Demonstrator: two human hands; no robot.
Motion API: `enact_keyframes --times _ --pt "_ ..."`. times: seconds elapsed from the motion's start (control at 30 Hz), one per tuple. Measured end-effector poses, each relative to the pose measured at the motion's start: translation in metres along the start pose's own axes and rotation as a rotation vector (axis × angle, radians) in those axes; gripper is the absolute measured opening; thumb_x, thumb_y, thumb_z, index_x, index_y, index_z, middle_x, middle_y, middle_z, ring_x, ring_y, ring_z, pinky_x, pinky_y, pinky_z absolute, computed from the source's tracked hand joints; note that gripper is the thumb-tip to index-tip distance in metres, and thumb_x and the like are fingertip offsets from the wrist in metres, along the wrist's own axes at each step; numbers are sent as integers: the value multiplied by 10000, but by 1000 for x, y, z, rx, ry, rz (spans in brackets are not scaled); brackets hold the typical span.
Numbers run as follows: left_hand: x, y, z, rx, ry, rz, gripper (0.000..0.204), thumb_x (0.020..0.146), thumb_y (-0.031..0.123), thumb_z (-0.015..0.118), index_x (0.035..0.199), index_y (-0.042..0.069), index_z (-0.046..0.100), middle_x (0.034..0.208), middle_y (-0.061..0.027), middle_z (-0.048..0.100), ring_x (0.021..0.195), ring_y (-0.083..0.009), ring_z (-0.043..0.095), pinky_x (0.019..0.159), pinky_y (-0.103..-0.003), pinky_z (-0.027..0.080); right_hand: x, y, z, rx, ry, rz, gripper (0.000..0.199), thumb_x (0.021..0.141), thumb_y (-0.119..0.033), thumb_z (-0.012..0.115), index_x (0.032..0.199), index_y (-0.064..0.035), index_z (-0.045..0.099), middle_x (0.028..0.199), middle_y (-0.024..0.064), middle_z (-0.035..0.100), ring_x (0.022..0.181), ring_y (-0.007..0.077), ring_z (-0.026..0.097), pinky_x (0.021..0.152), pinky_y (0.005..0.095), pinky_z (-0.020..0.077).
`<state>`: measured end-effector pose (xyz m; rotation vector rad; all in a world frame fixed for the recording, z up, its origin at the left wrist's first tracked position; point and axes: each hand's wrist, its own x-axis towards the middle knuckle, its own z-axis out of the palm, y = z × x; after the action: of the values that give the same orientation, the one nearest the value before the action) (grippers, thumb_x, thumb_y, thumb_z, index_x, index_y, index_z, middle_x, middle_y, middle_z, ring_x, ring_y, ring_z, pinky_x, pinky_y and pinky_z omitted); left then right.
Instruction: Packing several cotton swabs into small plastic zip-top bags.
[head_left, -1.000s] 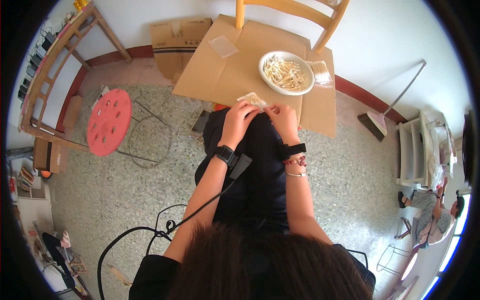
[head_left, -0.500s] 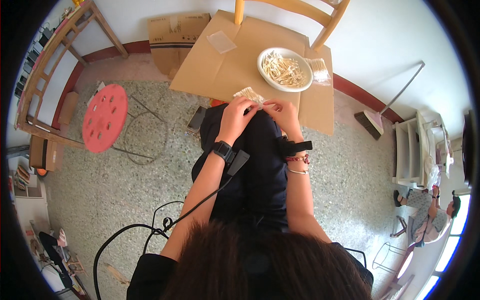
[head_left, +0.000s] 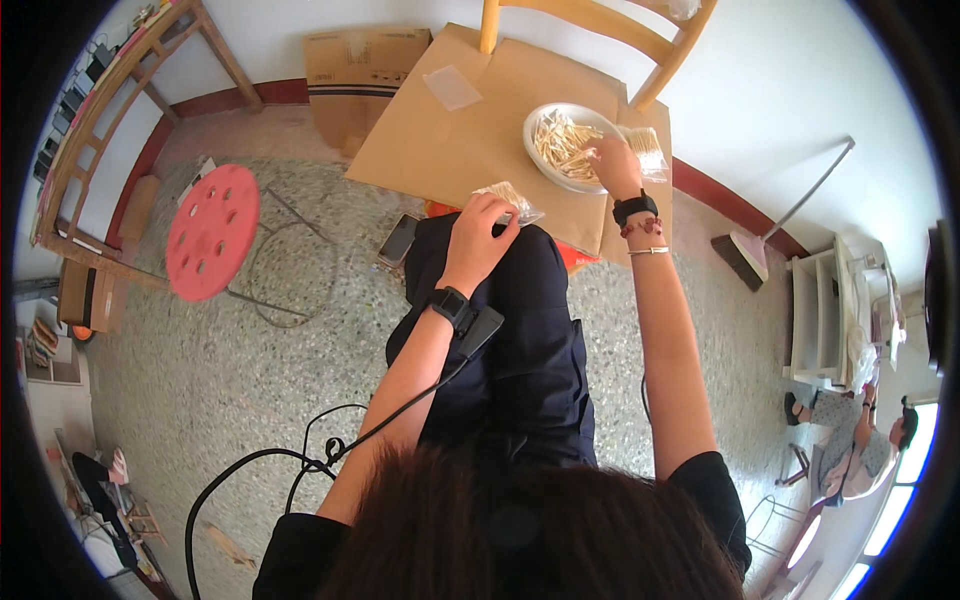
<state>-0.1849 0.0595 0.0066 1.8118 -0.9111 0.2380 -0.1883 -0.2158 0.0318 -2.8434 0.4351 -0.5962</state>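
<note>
My left hand [head_left: 478, 238] is closed on a small clear plastic bag of cotton swabs [head_left: 506, 192], held just above my lap at the near edge of a cardboard sheet [head_left: 420, 145]. The bag's clear end sticks out to the right of my fingers. On the cardboard stands a white bowl [head_left: 528, 140] heaped with loose cotton swabs [head_left: 560, 138]. Over the bowl's right side, my right hand [head_left: 615, 168] reaches in with curled fingers, its fingertips down among the swabs. Right of the bowl lies another clear bag packed with swabs [head_left: 648, 150].
A flat clear bag [head_left: 452, 88] lies on the cardboard's far left, which rests on a wooden chair [head_left: 600, 32]. On the floor are a phone [head_left: 398, 240], a red stool [head_left: 212, 232] and a broom [head_left: 742, 258]. Another person [head_left: 860, 445] sits far right. A black cable [head_left: 400, 408] trails from my left wrist.
My right hand has let go of the swab bag and moved right and away from me into the bowl. My left hand stays on the bag.
</note>
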Motion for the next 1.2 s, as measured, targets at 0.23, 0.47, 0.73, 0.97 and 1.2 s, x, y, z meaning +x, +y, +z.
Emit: enact_keyframes --times 0.23,0.47,0.73,0.97,1.2 --pt "1 -9 -4 28 110 16 77 745 31 613 808 45 572 866 -86 574 842 -273 531 753 -356 431 20 2 16 -208 -141 -51 104 772 -135 608 792 -186 696 856 95 663 817 294 643 709 399 498" --pt "3 -10 -2 -32 178 -16 53 764 47 593 811 51 568 870 -94 591 877 -295 534 815 -382 405 15 3 13 -78 -94 -13 51 773 -177 627 773 -173 677 900 84 638 854 291 626 729 398 487" --pt "2 -9 -5 -31 201 45 30 809 18 584 837 27 576 854 -98 603 818 -254 571 670 -318 461 -46 -37 -45 268 204 118 83 786 -162 666 828 -91 673 846 46 655 696 217 590 648 337 476" --pt "-4 33 -12 -173 87 49 171 811 71 661 980 48 644 933 -67 636 876 -178 583 730 -279 442 -135 -112 -78 661 318 240 89 786 -99 696 862 -64 668 674 7 593 557 83 445 514 244 364" --pt "-9 93 -32 -383 22 158 190 744 3 722 927 37 684 889 -51 644 878 -161 592 779 -273 455 -172 -142 -70 1144 172 301 115 817 -71 687 925 -63 648 654 -51 493 593 18 396 522 184 305"
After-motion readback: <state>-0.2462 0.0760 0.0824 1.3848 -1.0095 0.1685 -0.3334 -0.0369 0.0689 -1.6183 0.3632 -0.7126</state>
